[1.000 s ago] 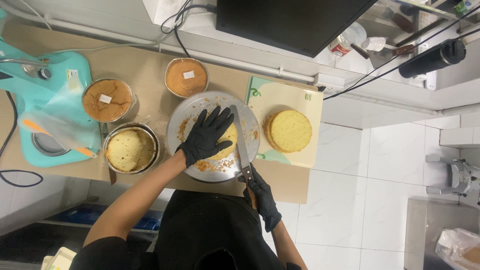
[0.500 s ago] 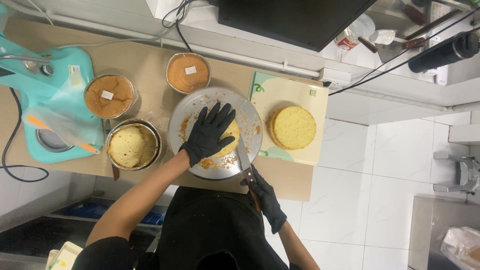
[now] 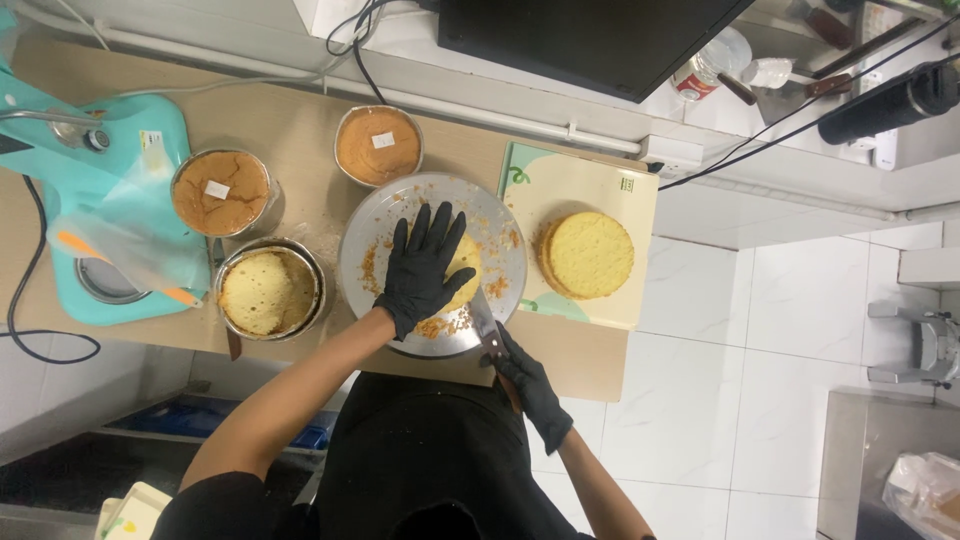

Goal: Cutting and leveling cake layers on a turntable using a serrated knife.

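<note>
— Head view: what do I have under the left hand (image 3: 425, 265)?

— I see its gloved fingers (image 3: 441, 222) spread flat, pressing the yellow cake (image 3: 463, 268) that sits on the round metal turntable (image 3: 372, 232) in the middle of the desk (image 3: 300, 120).

— And the right hand (image 3: 532, 385)?

— Its fingers are clenched around the handle of the knife (image 3: 487, 325), at the near edge of the turntable; the blade meets the cake's right side. Crumbs lie around the plate.

— What else do I see?

— A cut cake layer (image 3: 588, 253) lies on the pale board (image 3: 560, 185) to the right. Three round tins (image 3: 270, 292) with cakes stand to the left, beside a teal mixer (image 3: 60, 140).
</note>
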